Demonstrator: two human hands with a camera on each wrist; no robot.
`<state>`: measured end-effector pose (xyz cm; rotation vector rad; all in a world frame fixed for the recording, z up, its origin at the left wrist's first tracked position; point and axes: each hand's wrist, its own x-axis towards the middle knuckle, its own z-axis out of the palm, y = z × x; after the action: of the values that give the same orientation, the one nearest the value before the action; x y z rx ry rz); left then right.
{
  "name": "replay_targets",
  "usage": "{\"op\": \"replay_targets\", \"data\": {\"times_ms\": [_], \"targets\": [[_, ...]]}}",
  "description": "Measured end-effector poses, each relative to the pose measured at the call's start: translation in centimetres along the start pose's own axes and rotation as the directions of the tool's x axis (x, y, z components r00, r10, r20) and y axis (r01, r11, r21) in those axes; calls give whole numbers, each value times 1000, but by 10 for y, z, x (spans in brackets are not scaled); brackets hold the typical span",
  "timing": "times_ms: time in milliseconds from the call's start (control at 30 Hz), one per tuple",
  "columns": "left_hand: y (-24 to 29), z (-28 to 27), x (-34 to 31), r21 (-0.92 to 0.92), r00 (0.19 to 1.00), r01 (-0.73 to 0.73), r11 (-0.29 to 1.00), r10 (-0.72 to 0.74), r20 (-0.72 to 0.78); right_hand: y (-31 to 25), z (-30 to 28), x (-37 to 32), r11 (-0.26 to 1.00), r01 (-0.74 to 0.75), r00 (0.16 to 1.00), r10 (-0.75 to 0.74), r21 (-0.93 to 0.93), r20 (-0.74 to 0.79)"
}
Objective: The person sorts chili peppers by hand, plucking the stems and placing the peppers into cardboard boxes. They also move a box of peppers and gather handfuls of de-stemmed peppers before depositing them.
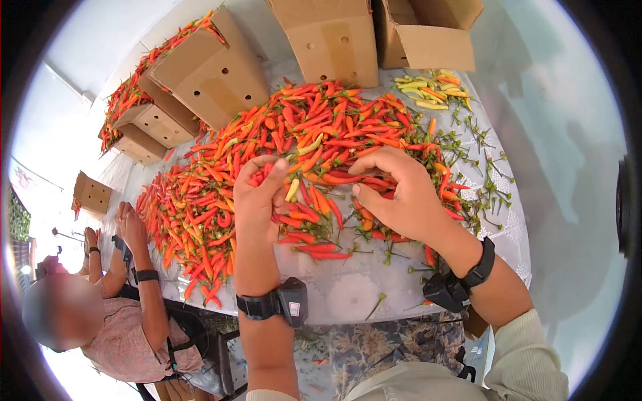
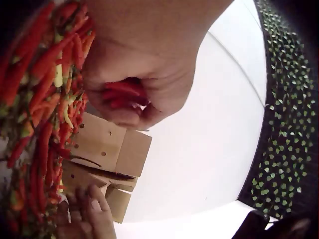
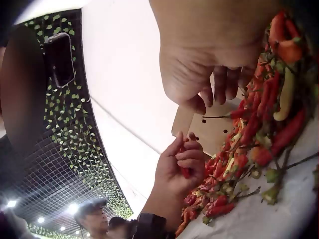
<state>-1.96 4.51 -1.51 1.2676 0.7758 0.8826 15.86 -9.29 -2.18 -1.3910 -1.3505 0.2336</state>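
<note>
My left hand [image 1: 256, 200] grips several red chili peppers [image 2: 124, 93] in its curled fingers, above the near side of a pile. The held peppers show between fingers and palm in both wrist views. My right hand [image 1: 404, 194] hovers over the same pile, a little to the right, its fingers loosely bent and thumb apart, with nothing between them. Close by its thumb in the right wrist view is a red chili pepper [image 3: 238, 113] with a long thin stem. Between the hands, in the head view, lie a pale yellow pepper [image 1: 292, 190] and loose red peppers [image 1: 322, 248].
Red and orange peppers [image 1: 200, 214] cover much of the table [image 1: 348, 287]. Plucked green stems [image 1: 491, 194] lie scattered at the right, yellow peppers [image 1: 431, 93] behind them. Cardboard boxes [image 1: 334, 50] line the back. Another person [image 1: 127, 321] works at the left.
</note>
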Motion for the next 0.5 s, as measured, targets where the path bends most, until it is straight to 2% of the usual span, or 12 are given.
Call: {"op": "replay_targets", "data": {"times_ms": [33,67,100,167,200,300,400,500], "targets": [[2,6,-2,246,997,9,969,10,-75,1,1,-2,1000,-12,1000,12,13,8],[3,9,-2,474,989,30,880,43,-144,2,2,-3,1000,-19,1000,18,24,15],[-1,7,-1,657,981,-55,752,162,-102,2,2,-2,999,-20,1000,19,34,23],[-16,0,1,910,935,-186,370,352,48,2,2,-3,1000,-28,998,27,12,52],[-13,2,0,915,956,-202,348,274,107,2,2,-3,999,-35,997,35,1,65],[-17,6,-2,950,957,-215,226,242,159,4,3,-4,999,-29,998,30,-19,54],[-6,12,-6,942,992,-124,311,50,114,7,6,-6,999,-29,996,32,-34,78],[-5,16,-5,916,987,-151,371,2,162,5,6,-6,999,-31,992,34,-28,121]]}}
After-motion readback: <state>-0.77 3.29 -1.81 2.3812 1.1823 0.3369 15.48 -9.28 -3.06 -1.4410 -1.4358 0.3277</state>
